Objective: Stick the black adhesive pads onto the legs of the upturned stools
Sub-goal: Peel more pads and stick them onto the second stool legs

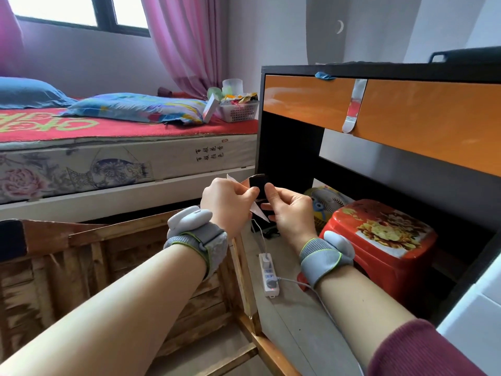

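Head view: both hands are raised in front of the chest, working on one black adhesive pad (257, 184) held up in the air, well above the upturned stool (122, 232) whose wooden frame lies near and to the left on the floor. The left hand (230, 204) has thumb and forefinger curled in a pinch on the white backing paper (259, 213), while the right hand (291, 213) pinches the pad's right edge between thumb and bent fingers. This looks like the peeling step, with the paper partly off. To do it well, draw the backing away slowly and flat, grip the pad only by its rim so the sticky face stays clean, then set it square on a leg end and press firmly. A dark patch (12, 240) on the wood at the near left may be a pad already fitted, though I cannot tell for sure. To the right, a red plastic stool (379, 240) sits upright under the desk (406, 104), and a power strip (269, 275) lies on the floor between.
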`<state>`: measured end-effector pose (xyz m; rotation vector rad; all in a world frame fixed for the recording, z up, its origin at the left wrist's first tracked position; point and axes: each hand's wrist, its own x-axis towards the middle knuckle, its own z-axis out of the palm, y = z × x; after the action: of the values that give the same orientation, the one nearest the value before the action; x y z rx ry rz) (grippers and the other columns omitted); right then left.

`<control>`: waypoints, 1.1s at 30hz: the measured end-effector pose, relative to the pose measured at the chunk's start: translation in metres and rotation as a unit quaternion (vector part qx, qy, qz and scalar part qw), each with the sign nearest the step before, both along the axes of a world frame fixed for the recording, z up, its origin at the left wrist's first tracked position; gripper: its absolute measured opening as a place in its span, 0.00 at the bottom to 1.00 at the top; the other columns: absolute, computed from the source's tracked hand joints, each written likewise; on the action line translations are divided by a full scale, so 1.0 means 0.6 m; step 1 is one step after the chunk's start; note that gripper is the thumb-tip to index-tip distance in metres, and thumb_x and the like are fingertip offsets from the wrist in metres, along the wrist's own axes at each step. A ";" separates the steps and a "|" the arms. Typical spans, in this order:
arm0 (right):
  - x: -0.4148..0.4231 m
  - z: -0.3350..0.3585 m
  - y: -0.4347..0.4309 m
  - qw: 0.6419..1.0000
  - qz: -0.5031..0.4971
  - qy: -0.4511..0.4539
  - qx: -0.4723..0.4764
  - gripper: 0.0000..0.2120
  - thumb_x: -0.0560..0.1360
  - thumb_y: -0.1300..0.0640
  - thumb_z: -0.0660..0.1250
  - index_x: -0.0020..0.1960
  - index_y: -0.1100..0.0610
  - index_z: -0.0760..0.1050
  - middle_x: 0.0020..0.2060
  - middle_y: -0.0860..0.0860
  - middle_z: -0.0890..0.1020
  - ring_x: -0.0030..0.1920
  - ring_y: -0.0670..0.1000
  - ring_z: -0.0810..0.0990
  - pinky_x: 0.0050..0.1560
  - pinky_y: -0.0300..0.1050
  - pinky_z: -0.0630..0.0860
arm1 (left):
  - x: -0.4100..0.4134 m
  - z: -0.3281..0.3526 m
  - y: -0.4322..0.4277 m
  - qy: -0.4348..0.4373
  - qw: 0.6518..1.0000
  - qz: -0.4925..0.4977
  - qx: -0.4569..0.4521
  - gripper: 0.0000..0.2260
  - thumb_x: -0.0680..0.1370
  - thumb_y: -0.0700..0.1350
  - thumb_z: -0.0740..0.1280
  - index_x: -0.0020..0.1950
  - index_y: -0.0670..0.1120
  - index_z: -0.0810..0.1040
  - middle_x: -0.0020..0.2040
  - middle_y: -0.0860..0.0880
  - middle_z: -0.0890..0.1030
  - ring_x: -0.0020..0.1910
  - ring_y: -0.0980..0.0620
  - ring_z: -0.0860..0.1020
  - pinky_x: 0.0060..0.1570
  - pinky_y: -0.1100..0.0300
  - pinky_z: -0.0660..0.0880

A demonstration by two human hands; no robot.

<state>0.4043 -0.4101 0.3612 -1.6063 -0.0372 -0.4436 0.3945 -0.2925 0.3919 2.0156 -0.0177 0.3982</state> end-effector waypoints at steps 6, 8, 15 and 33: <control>-0.005 -0.008 -0.004 1.000 -0.012 0.015 -0.023 0.09 0.75 0.54 0.68 0.52 0.57 0.82 0.43 0.49 0.84 0.50 0.52 0.84 0.54 0.49 0.79 | -0.007 0.001 -0.002 0.004 1.000 0.003 0.020 0.08 0.72 0.48 0.71 0.35 0.46 0.84 0.36 0.43 0.85 0.38 0.42 0.84 0.43 0.47 0.82; -0.007 -0.008 -0.003 0.998 -0.033 0.003 -0.053 0.11 0.75 0.54 0.68 0.53 0.59 0.82 0.43 0.51 0.85 0.49 0.51 0.84 0.53 0.47 0.79 | -0.008 0.004 -0.005 0.002 0.999 0.009 0.036 0.08 0.72 0.48 0.70 0.36 0.45 0.84 0.37 0.42 0.85 0.39 0.41 0.84 0.43 0.48 0.82; -0.022 0.007 -0.002 0.987 -0.092 0.007 -0.131 0.10 0.73 0.52 0.69 0.44 0.58 0.84 0.34 0.49 0.83 0.40 0.51 0.82 0.47 0.47 0.79 | -0.035 0.011 -0.004 0.040 0.986 -0.009 0.164 0.10 0.74 0.48 0.68 0.47 0.44 0.86 0.45 0.44 0.85 0.47 0.44 0.81 0.48 0.57 0.77; -0.313 -0.119 0.252 0.942 0.160 0.198 -0.220 0.06 0.71 0.53 0.70 0.40 0.55 0.81 0.36 0.51 0.82 0.40 0.49 0.78 0.47 0.44 0.74 | -0.397 -0.093 0.300 0.183 0.972 0.124 0.084 0.14 0.73 0.39 0.63 0.52 0.46 0.85 0.54 0.46 0.85 0.55 0.46 0.81 0.59 0.56 0.76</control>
<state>0.2162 -0.2586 0.2900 -2.0610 -0.0966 0.1611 0.1562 -0.1123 0.3362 2.2404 0.4470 0.1782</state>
